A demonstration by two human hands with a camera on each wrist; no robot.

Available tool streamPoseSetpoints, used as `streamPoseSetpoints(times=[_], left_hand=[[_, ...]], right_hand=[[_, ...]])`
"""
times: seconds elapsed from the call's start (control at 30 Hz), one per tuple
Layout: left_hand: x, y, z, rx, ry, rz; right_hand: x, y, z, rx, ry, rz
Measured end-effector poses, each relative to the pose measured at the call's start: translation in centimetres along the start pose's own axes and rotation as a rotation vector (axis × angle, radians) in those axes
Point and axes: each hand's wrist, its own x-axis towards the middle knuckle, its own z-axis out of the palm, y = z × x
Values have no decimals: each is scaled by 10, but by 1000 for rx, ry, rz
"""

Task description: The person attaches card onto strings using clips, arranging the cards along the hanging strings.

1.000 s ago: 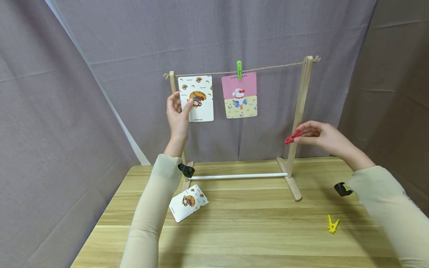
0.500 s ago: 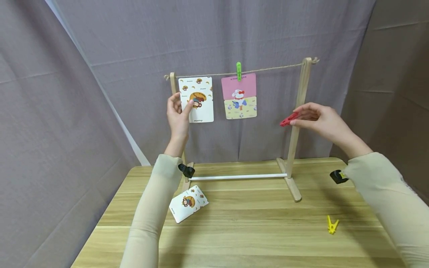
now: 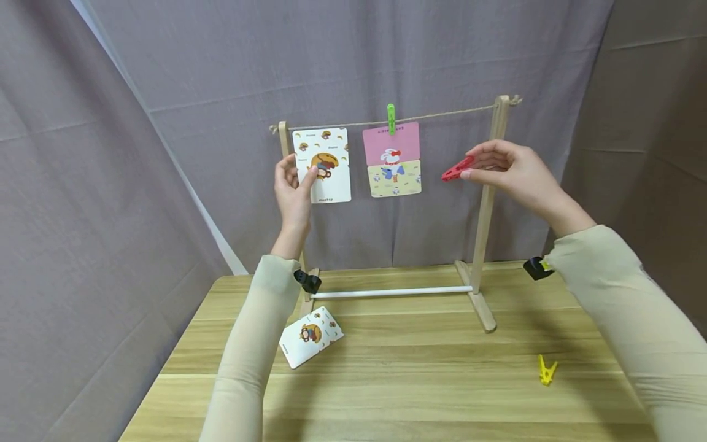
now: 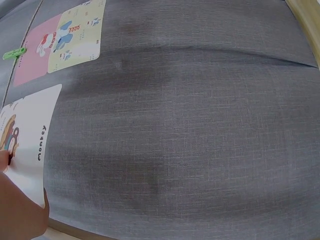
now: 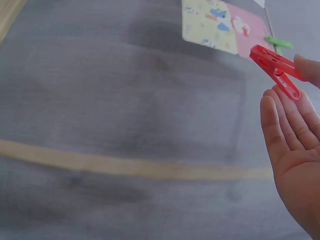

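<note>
Nearest on the bench (image 3: 420, 393), toward its right edge, lies a yellow clothespin (image 3: 545, 371); a sleeve brushing low there could knock it away. Toward the left edge, a loose card (image 3: 312, 335) lies askew by the stand's left foot, where the left forearm might catch it.

Beyond, the wooden stand (image 3: 485, 227) rises near the bench's far edge. The person's left hand (image 3: 293, 190) pinches the monkey card (image 3: 334, 156) between thumb and fingers at its left edge, upright below the string (image 3: 447, 115); whether they touch cannot be told. That one-sided grip could let the card swivel or slip, leaving its top edge crooked or too low to be clipped.

The person's right hand (image 3: 516, 172) holds a red clothespin (image 3: 457, 169) by its two handle ends, in front of the right post and apart from the string. The biting end looks closed, so a weak squeeze could miss the card, and an off-centre one could twist the clothespin free.

Farther along, a green clothespin (image 3: 391, 120) holds the pink-and-yellow card (image 3: 392, 161); any tug on the string might jog it.
</note>
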Motion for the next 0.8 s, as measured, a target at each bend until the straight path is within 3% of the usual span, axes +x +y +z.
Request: streamPoseSetpoints(times=[0.43, 0.8], left_hand=[[0, 0, -1, -5, -2, 15], [-1, -1, -2, -10, -11, 15]], right_hand=[[27, -48, 13, 54, 14, -130], [44, -66, 32, 27, 0, -180]])
